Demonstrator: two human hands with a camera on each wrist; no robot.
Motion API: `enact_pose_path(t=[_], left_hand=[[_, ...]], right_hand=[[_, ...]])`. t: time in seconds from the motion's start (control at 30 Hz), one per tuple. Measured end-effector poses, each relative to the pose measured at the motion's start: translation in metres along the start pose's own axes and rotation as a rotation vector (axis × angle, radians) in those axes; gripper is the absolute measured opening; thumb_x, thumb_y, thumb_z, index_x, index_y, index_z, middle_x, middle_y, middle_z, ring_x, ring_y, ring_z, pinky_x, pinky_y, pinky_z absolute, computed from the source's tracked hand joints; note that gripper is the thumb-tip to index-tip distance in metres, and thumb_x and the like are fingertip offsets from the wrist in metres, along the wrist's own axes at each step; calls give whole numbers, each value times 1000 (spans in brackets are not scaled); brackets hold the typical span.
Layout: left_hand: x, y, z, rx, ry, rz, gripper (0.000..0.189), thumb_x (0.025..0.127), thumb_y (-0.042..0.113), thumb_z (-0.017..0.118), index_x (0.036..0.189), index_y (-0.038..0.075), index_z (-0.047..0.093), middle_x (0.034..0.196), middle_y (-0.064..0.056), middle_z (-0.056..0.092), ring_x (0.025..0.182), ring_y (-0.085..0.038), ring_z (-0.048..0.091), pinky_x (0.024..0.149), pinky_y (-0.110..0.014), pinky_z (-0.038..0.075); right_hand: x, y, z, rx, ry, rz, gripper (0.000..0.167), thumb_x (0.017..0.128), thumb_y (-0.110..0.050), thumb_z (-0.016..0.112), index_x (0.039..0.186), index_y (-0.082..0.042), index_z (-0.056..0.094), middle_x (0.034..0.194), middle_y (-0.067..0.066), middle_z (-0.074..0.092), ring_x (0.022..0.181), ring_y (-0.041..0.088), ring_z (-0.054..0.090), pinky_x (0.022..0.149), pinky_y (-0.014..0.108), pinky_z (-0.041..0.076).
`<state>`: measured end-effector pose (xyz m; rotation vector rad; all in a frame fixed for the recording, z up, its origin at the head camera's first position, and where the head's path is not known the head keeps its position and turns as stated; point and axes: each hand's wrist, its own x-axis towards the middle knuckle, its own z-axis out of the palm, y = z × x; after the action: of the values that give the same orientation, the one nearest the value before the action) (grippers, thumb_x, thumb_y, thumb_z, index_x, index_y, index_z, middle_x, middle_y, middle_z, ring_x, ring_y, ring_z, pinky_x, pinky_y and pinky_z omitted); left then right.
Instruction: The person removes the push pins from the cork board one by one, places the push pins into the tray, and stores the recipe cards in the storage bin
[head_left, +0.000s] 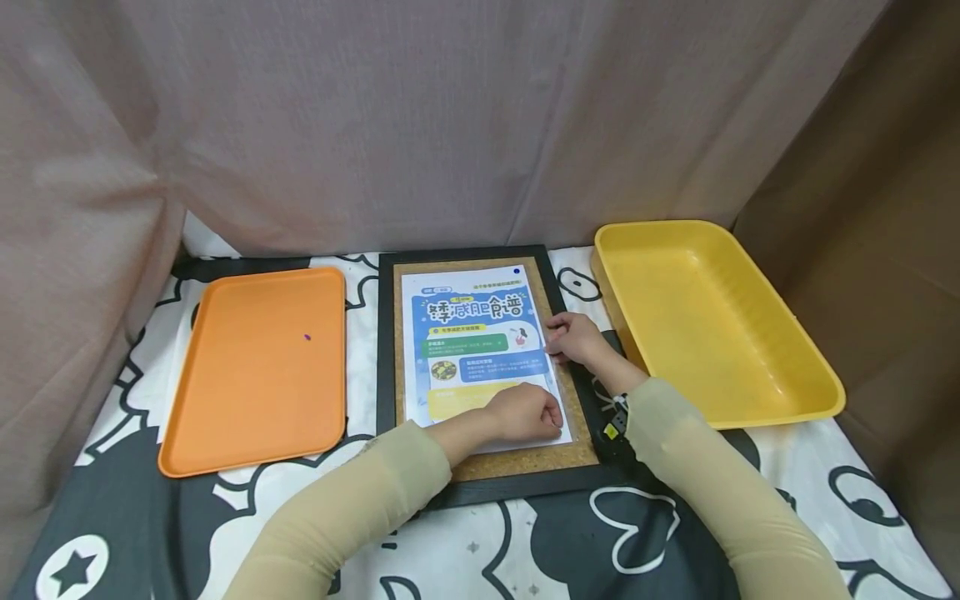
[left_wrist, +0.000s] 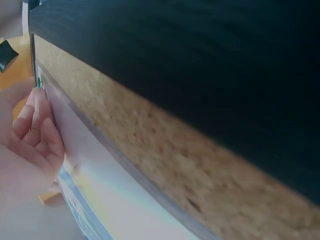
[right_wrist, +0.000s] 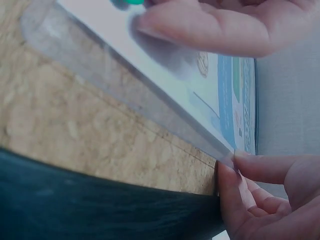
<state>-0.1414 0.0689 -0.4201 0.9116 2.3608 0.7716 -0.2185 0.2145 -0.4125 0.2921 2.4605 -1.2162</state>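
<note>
Nearest, the left hand [head_left: 525, 413] pinched a small green piece [left_wrist: 38, 82] over the poster's [head_left: 480, 343] near right corner. Beyond, the right hand [head_left: 576, 339] pinched its right edge, the sheet lying left of those fingers, lengthwise away from the person on a cork board [head_left: 517, 465]; its far heading [head_left: 474, 309] included "减肥食谱".

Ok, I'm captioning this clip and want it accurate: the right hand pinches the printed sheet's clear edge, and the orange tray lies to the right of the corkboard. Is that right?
Not quite: the head view shows the orange tray to the left of the corkboard. The right hand does pinch the printed sheet's clear edge.
</note>
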Motion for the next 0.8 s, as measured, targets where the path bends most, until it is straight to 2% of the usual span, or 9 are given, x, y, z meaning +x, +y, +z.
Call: enact_pose_path(t=[0.17,0.5,0.8], left_hand=[[3,1,2,52,8,6,9,86,20,63,81,16,68,61,9,54,58,-4,49,54,-14,37],[4,0,3,1,12,-1,10,86,20,63,79,15,67,60,8,53,58,-4,48,54,-15,36],[3,0,2,-56,-21,-15,11,86,20,63,78,15,68,59,8,52,57,-4,46,55,-15,35]], right_hand=[[0,-1,0,-2,2,2,46,83,3,60,128,4,47,84,9,54,59,10,55,55,20,50],[-1,1,0,-14,16,-5,46,84,2,60,128,4,47,85,10,54,60,11,56,55,20,49],[-2,-1,-1,-16,-2,1,47,85,2,60,130,4,46,86,9,54,61,11,56,56,20,50]])
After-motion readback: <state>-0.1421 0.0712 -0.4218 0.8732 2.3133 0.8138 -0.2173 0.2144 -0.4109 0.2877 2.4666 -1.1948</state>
